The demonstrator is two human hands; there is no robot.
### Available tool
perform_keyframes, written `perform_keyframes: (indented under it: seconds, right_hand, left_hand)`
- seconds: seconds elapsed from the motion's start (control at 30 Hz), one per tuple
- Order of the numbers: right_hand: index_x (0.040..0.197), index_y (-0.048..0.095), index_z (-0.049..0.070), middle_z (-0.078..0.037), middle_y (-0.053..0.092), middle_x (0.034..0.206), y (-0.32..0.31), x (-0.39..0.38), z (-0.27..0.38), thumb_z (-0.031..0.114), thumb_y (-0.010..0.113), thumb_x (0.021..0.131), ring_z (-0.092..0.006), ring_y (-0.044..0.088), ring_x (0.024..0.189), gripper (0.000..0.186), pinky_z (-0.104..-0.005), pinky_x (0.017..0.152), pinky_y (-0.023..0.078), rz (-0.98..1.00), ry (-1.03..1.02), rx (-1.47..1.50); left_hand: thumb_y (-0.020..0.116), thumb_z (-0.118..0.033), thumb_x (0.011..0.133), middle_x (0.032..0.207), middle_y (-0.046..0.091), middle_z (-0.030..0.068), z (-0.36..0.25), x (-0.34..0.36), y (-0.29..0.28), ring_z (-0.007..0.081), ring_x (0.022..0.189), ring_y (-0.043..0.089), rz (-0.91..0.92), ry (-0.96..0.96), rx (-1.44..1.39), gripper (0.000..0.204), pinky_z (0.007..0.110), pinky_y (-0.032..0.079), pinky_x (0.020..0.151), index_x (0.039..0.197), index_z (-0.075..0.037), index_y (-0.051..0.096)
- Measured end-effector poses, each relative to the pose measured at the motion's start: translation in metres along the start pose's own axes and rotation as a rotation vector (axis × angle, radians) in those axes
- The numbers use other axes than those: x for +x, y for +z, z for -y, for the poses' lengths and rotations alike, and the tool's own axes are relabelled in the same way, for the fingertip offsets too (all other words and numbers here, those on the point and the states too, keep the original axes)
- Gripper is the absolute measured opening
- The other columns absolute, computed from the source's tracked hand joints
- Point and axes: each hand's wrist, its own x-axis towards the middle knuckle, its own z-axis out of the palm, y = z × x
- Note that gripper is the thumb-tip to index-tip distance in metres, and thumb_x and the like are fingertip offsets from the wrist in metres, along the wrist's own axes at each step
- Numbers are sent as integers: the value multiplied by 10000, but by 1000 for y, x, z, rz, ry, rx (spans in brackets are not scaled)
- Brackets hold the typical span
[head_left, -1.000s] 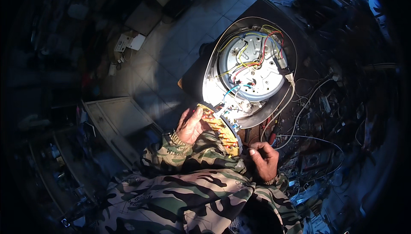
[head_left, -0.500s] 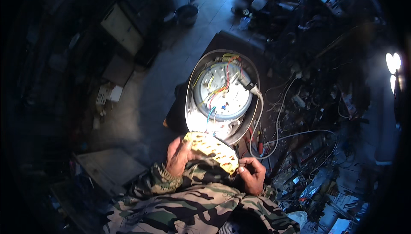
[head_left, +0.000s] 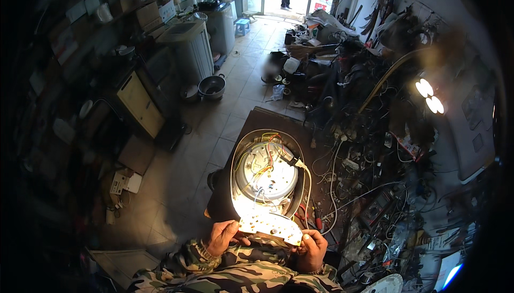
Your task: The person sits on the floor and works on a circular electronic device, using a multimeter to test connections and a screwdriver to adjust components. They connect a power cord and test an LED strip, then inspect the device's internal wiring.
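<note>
A curved, pale circuit board point(head_left: 270, 228) spans the gap between my hands, brightly lit and dotted with small marks. My left hand point(head_left: 220, 238) grips its left end between thumb and fingers. At the right end, my right hand point(head_left: 312, 250) pinches the corner. Just beyond the board lies an opened oval appliance housing point(head_left: 235, 178) with a round metal base point(head_left: 257, 170) inside. Red, yellow and other thin wires point(head_left: 269, 160) cross that base. A black connector point(head_left: 290, 159) with a pale cord point(head_left: 309, 191) sits at its right side. Whether wires join the board is lost in glare.
The housing stands on a dark brown table point(head_left: 249, 127). Red-handled tools point(head_left: 318, 222), a multimeter point(head_left: 376, 207) and tangled cords crowd the right. A lit lamp point(head_left: 430, 96) hangs there. Left of the tiled floor point(head_left: 219, 132) stand cabinets point(head_left: 142, 103) and a pot point(head_left: 212, 87).
The head view has tilted up, showing the doorway and a distant person. The board's tilt has lessened, with both hands still holding it. The picture has turned from bluish to warmer.
</note>
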Motion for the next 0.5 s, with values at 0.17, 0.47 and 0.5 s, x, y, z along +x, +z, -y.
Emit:
perform_keyframes:
  seconds: [0.17, 0.47, 0.5]
  right_hand:
    - [984, 613, -52, -66, 596, 658, 2, 0, -15, 129, 611, 921, -138, 578, 514, 192, -282, 492, 545, -139, -5, 49]
    - [959, 610, -79, -77, 564, 615, 10, -3, -31, 133, 602, 925, -156, 533, 473, 215, -302, 446, 500, -180, -71, -38]
    - [958, 610, -79, -76, 563, 614, 11, -2, -30, 134, 602, 925, -155, 531, 472, 216, -302, 445, 498, -180, -80, -51]
  left_hand:
    - [505, -333, 1065, 959, 699, 153, -1, 6, -11, 202, 793, 716, 60, -23, -17, 463, 283, 573, 666, 1126, 108, 632]
    - [522, -287, 1062, 806, 679, 131, 10, 15, -25, 160, 742, 667, 71, -9, -98, 409, 303, 582, 631, 998, 100, 637]
    - [520, -291, 1063, 804, 680, 130, 10, 20, -26, 158, 740, 666, 89, -4, -87, 415, 303, 581, 631, 993, 101, 635]
